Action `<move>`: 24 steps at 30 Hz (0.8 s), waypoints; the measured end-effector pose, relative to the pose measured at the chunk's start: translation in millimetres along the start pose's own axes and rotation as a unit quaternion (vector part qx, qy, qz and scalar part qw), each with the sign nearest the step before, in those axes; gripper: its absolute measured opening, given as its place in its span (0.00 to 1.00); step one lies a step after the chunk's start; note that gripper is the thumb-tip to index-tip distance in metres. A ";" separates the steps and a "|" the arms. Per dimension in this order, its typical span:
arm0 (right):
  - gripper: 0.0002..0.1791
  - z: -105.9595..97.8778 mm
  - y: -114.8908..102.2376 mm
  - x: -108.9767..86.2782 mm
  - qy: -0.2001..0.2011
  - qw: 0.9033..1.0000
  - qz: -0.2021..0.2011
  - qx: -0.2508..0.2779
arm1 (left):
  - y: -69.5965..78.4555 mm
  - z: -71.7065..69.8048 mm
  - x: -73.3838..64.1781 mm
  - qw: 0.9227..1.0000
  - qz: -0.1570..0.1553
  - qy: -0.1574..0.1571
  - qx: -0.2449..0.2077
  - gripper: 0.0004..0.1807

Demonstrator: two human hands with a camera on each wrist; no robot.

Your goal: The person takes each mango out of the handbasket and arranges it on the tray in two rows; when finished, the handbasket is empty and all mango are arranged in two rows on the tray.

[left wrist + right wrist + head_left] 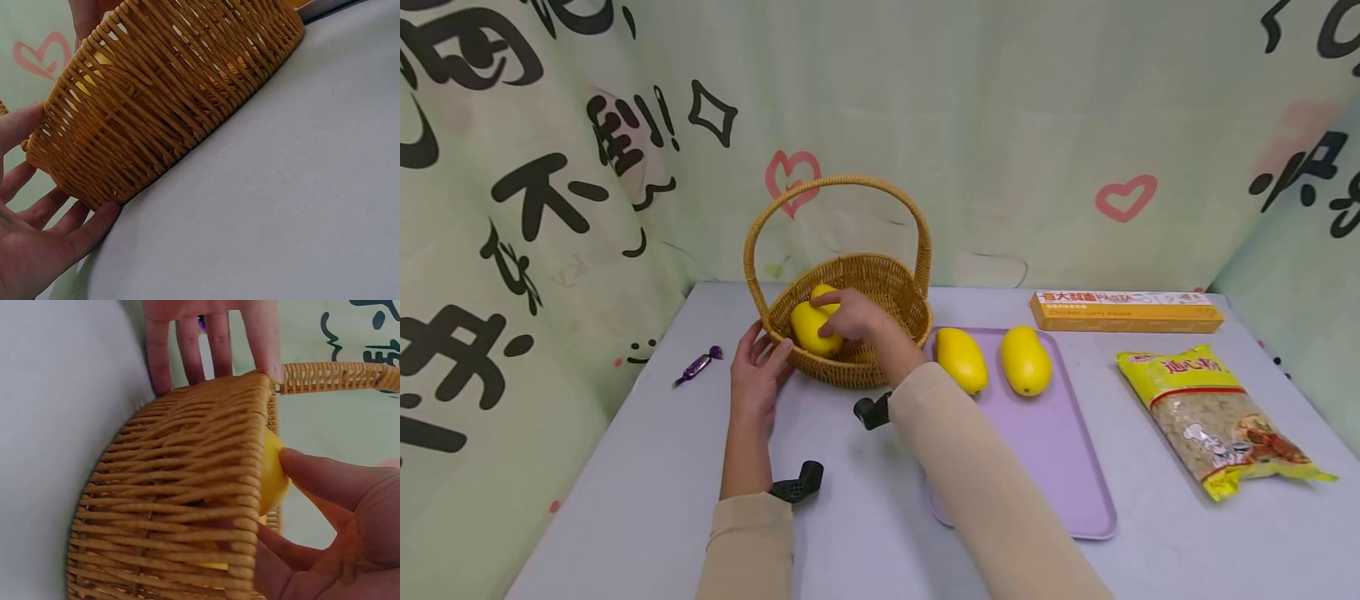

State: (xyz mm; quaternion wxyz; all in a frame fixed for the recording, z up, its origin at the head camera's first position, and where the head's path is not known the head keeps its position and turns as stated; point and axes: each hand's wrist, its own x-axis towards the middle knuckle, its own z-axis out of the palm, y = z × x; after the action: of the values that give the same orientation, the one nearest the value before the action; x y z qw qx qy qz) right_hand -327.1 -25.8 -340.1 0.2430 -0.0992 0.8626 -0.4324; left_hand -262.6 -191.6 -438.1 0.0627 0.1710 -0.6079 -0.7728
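Near the back of the table stands a wicker basket [880, 279] with a tall arched handle. My left hand [757, 371] holds its left side, the thumb at the rim and the fingers spread along the outer wall, as the left wrist view also shows. Reaching over the rim, my right hand [857, 321] grips a yellow mango [811, 332] inside the basket. Another yellow mango [824, 291] shows partly behind it. In the right wrist view the thumb presses the gripped mango [272, 472]; the wicker wall hides most of the other fingers.
A lilac tray [1037, 467] right of the basket carries two yellow mangoes, a left one [961, 360] and a right one [1026, 361]. Beyond are an orange-and-white box [1127, 313] and a yellow-ended food bag [1221, 421]. A purple-wrapped candy [697, 367] lies at left.
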 end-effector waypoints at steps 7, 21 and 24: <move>0.30 -10.1 -1.1 -11.2 0.002 1.000 -0.019 0.014 | 0.8 0.8 -0.9 1.000 -0.002 0.001 -0.004 0.39; 0.31 -30.4 -2.6 -44.9 0.006 0.996 -0.064 0.063 | 0.3 1.1 -1.2 1.000 0.000 0.002 0.000 0.40; 0.31 -37.3 0.3 -54.6 0.014 0.995 -0.075 0.067 | 0.4 1.1 -1.3 1.000 0.002 -0.001 -0.003 0.40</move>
State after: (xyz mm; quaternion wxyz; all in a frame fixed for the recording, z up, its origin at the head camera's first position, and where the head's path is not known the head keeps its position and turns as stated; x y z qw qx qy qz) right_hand -298.9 21.2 -303.2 0.2039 -0.1408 0.8251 -0.5077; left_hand -261.8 -190.3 -437.2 0.0643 0.1690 -0.6063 -0.7744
